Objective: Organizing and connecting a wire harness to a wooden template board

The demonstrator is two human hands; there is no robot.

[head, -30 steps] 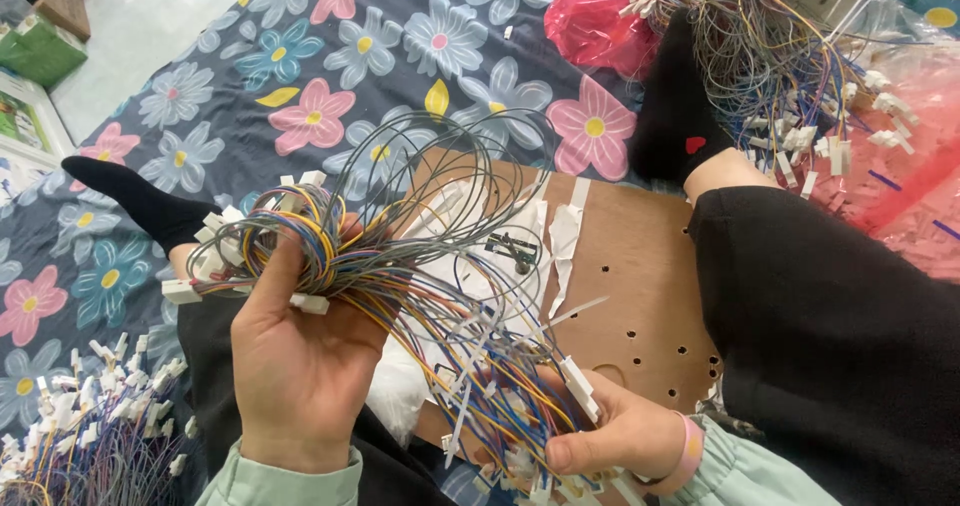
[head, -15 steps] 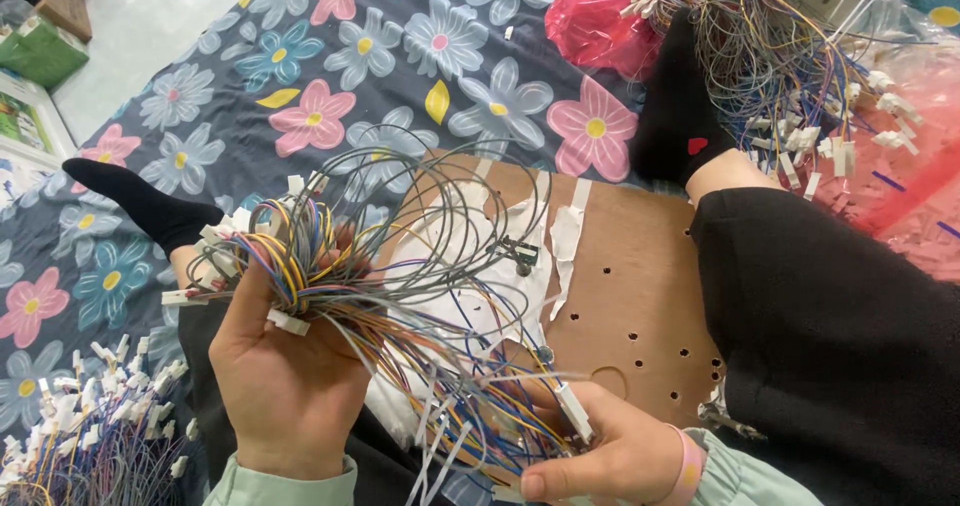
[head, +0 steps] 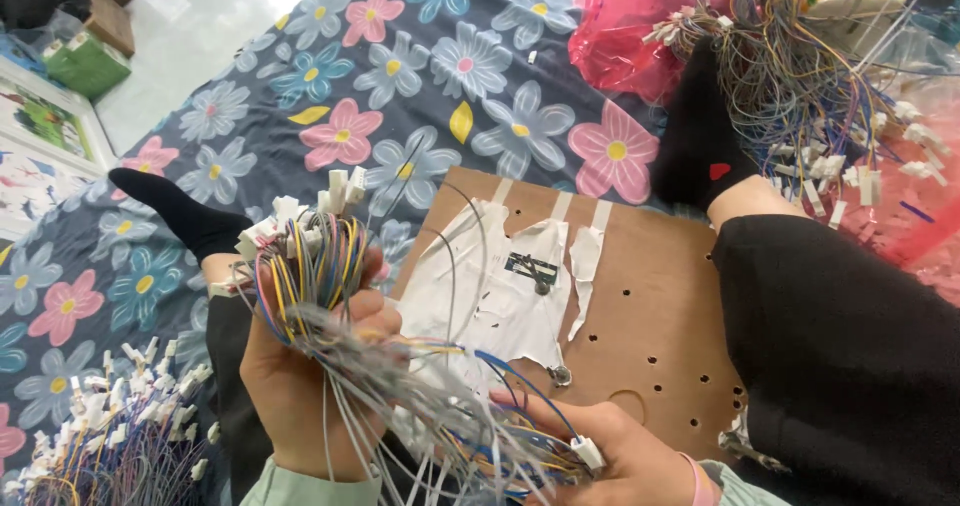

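Light, soft and limp bundle of thin coloured wires (head: 330, 286), easy to tangle, with small white plastic connectors fragile at the ends; best taken around the thick middle, not by single strands. Held at 7 o'clock of the brown board (head: 640, 306), over the lap. Left hand (head: 300, 396) wrapped tight around the bundle; right hand (head: 620, 456) pinched on a white connector (head: 588, 452) at 5 o'clock.

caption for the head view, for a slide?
Left hand grips a multicoloured wire bundle; right hand pinches a white connector over a brown pegboard.
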